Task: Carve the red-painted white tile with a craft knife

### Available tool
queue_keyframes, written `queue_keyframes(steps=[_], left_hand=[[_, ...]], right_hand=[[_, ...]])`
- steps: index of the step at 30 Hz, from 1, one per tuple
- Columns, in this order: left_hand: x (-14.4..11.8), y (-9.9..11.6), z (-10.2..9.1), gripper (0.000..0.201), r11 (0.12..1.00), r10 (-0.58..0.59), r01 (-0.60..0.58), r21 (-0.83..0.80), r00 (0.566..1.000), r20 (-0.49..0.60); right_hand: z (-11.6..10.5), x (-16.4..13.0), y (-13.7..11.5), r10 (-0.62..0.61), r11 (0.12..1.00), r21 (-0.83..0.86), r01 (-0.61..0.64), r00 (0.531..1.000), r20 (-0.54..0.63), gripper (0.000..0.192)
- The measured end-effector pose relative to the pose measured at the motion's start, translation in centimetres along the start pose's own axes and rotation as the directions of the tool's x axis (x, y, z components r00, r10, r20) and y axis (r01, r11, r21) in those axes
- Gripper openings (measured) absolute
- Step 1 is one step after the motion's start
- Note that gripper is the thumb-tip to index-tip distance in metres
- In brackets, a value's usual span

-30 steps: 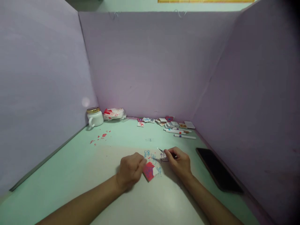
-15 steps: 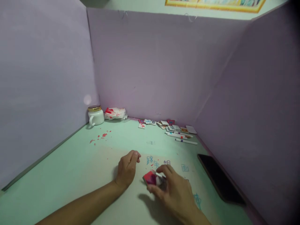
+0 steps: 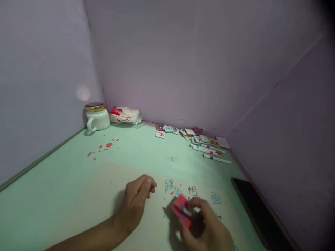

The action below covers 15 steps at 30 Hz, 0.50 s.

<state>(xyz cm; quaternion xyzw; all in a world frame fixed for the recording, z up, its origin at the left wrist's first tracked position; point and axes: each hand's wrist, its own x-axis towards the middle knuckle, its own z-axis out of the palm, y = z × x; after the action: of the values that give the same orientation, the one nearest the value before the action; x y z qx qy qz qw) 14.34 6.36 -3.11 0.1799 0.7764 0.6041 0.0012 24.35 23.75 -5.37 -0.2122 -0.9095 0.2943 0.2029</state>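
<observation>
While the right hand (image 3: 206, 230) grips a small red-coated square tile (image 3: 181, 210) low above the pale green counter (image 3: 65, 195), the left hand (image 3: 136, 202) rests loosely curled, empty, beside blue written characters (image 3: 170, 185); white marker pens (image 3: 209, 151) lie farther back.

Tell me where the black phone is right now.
In the head view, the black phone lies flat on the green table at the lower right, beside the purple partition wall, right of the right hand.
</observation>
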Motion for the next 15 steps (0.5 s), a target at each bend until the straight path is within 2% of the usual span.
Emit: queue_keyframes(steps=[1,3,4,5,6,7,8,9,10,11,12,13,14,15], left_hand=[[-0.2,0.2,-0.1,0.038,0.998,0.058,-0.058,0.006,0.998,0.030],[-0.9,0.2,0.0,0.033,0.981,0.192,-0.193,-0.002,0.976,0.106],[-1.4,0.1,0.2,0.029,0.953,0.297,-0.302,0.010,0.942,0.157],[-1.9,-0.2,0.6,0.028,0.898,0.421,-0.438,0.033,0.881,0.217],[-2.5,-0.6,1.1,0.030,0.811,0.536,-0.580,0.072,0.788,0.303],[-3.1,-1.1,1.7,0.035,0.676,0.634,-0.730,0.101,0.646,0.426],[-3.6,-1.5,2.3,0.038,0.558,0.649,-0.822,0.116,0.519,0.557],[-3.9,-1.8,2.9,0.038,0.467,0.596,-0.878,0.104,0.400,0.697],[-4.1,-1.9,3.4,0.039,0.414,0.520,-0.907,0.076,0.304,0.798],[-4.0,-1.8,4.0,0.039,0.401,0.431,-0.914,0.058,0.244,0.868],[-3.8,-1.3,4.5,0.040,0.409,0.357,-0.911,0.049,0.209,0.911],[-3.3,-0.8,5.0,0.042,0.431,0.307,-0.901,0.056,0.204,0.930],[-2.6,-0.1,5.5,0.044,0.465,0.268,-0.882,0.079,0.226,0.936],[-1.7,0.5,5.8,0.048,0.499,0.234,-0.859,0.119,0.266,0.935]], right_hand=[[-0.3,0.6,0.4,0.024,0.997,0.069,-0.018,0.996,-0.088,0.032],[-0.8,2.0,1.4,-0.032,0.987,0.144,0.072,0.963,-0.267,0.038],[-1.0,2.7,1.9,-0.003,0.988,0.145,0.053,0.946,-0.323,0.040],[-1.0,3.2,2.3,0.040,0.989,0.149,0.016,0.930,-0.365,0.041],[-1.0,3.7,2.6,0.090,0.987,0.155,-0.031,0.918,-0.386,0.043],[-0.8,4.0,2.8,0.140,0.982,0.172,-0.076,0.907,-0.398,0.045],[-0.7,4.1,3.0,0.173,0.976,0.195,-0.102,0.901,-0.399,0.046],[-0.5,4.2,3.0,0.190,0.971,0.212,-0.112,0.897,-0.398,0.046],[-0.3,4.2,3.0,0.188,0.969,0.226,-0.103,0.897,-0.399,0.045],[-0.1,4.1,2.9,0.173,0.969,0.235,-0.080,0.898,-0.406,0.044],[0.0,3.9,2.9,0.151,0.970,0.239,-0.052,0.896,-0.418,0.042],[0.1,3.8,2.8,0.131,0.970,0.243,-0.025,0.892,-0.433,0.040],[0.1,3.7,2.8,0.116,0.969,0.249,-0.001,0.887,-0.446,0.039],[0.0,3.6,2.8,0.105,0.967,0.256,0.017,0.883,-0.457,0.038]])
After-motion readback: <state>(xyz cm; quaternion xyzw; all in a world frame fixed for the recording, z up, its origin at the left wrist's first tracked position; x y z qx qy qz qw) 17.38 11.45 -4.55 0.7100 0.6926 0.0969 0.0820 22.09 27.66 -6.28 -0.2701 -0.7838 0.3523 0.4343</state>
